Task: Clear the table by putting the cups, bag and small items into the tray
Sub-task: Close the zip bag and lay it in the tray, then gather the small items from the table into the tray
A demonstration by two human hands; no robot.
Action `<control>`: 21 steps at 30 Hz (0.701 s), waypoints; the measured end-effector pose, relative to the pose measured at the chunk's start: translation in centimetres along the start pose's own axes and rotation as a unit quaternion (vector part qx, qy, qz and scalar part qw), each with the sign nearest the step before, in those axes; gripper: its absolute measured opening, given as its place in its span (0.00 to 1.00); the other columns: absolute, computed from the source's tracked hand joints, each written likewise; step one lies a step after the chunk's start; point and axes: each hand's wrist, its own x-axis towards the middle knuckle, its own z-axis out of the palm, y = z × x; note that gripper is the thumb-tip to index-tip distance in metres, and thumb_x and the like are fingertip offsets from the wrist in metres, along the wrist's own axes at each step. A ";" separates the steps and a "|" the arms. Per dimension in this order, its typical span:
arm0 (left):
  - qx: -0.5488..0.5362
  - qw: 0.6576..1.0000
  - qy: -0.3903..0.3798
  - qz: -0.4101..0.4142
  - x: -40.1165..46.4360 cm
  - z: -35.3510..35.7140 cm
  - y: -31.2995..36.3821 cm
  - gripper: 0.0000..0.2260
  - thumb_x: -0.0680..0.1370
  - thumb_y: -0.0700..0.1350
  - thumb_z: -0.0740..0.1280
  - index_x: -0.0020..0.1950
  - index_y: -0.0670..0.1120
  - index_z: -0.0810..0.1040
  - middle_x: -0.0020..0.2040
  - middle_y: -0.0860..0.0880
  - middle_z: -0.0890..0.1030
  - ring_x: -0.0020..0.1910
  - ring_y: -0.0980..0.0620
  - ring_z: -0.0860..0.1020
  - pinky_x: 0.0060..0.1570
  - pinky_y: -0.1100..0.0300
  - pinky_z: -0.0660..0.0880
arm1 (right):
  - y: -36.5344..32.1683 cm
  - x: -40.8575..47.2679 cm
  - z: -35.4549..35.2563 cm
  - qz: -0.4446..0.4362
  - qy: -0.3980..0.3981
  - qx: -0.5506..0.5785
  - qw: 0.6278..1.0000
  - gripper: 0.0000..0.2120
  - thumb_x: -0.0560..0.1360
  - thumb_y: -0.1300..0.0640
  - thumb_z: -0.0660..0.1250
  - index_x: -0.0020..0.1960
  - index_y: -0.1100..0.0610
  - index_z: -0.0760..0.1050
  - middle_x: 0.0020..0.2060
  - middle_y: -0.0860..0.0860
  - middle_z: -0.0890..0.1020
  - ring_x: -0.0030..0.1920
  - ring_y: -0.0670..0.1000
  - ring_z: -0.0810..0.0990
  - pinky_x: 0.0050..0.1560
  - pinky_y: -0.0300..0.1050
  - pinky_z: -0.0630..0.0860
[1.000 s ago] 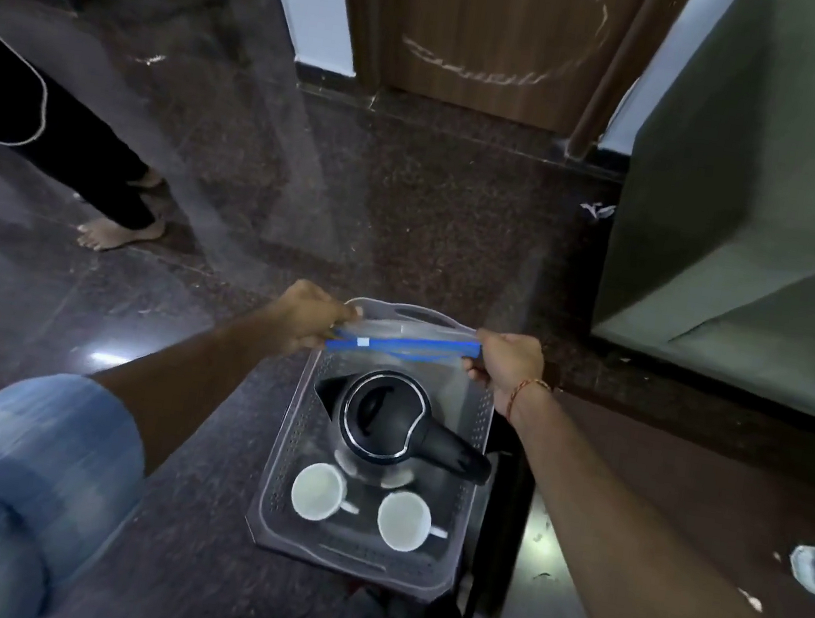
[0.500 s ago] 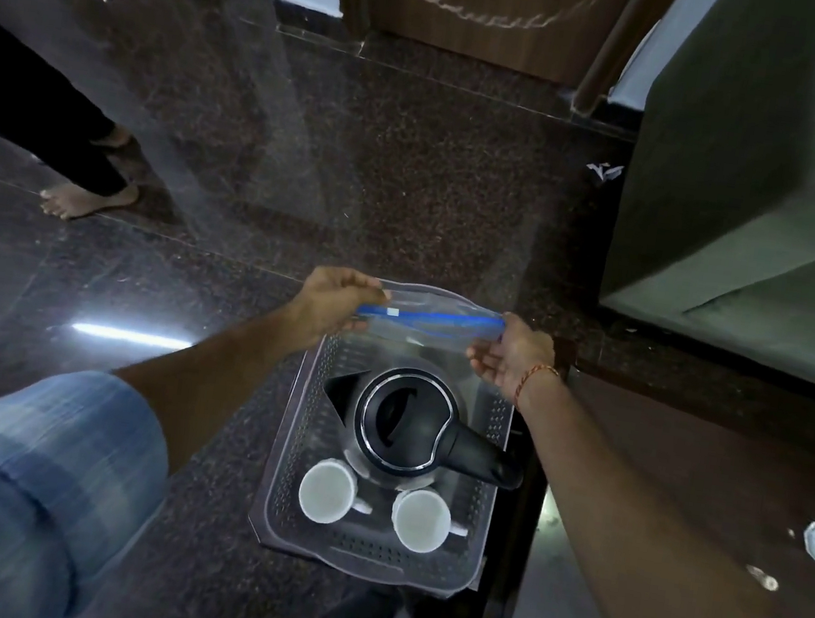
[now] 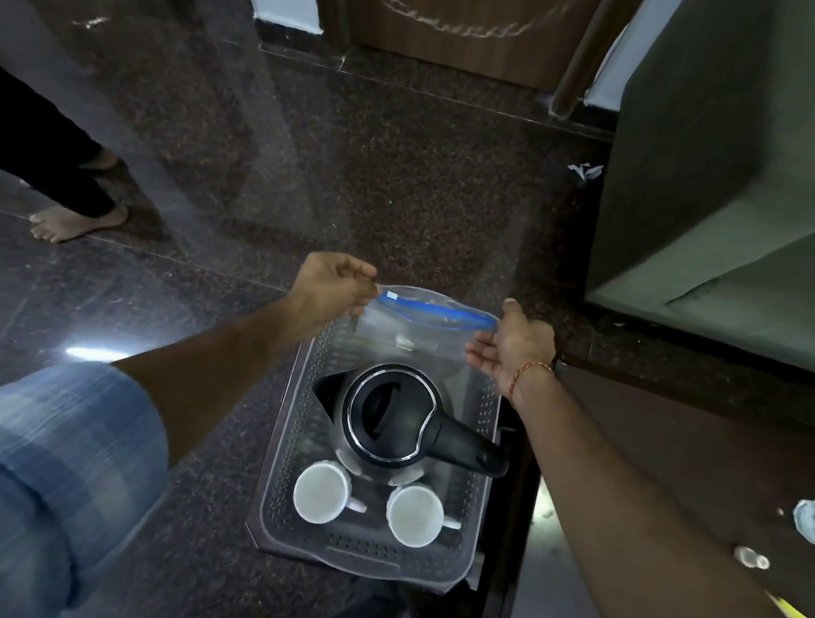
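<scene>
1. At the far left, the bare foot [image 3: 77,225] of another person stands on the dark polished stone floor [image 3: 412,179], well apart from you.
2. Your left hand [image 3: 330,288] is over the far left corner of the clear perforated plastic tray [image 3: 288,448]. Its fingers [image 3: 361,271] are pinched on the left end of the clear plastic zip bag with a blue seal strip [image 3: 423,334].
3. The bag hangs between your two hands, above the far end of the tray. The blue strip runs along its top edge, and something small and pale lies inside; you cannot tell what it is.
4. In the middle of the tray stands the black electric kettle with a silver ring around its lid [image 3: 391,413]. Its handle points to the right.
5. Nearer to you, two small white cups [image 3: 321,492] stand side by side in the tray, just beside the kettle.
6. Your right hand [image 3: 514,346], with a red thread at the wrist, holds the right end of the bag. The thumb is on the strip; the fingers [image 3: 482,357] are loosely spread under the plastic.
7. At the right, a grey-green upholstered block [image 3: 724,169] stands on the floor.
</scene>
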 end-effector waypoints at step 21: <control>0.162 0.967 -0.121 0.158 -12.4 21.4 11.5 0.06 0.72 0.39 0.74 0.47 0.46 0.82 0.44 0.45 0.83 0.45 0.50 0.83 0.48 0.54 0.82 | -4.7 -5.3 -25.6 -0.063 0.068 0.123 0.988 0.13 0.78 0.48 0.63 0.44 0.58 0.74 0.32 0.53 0.80 0.29 0.51 0.80 0.30 0.44 0.80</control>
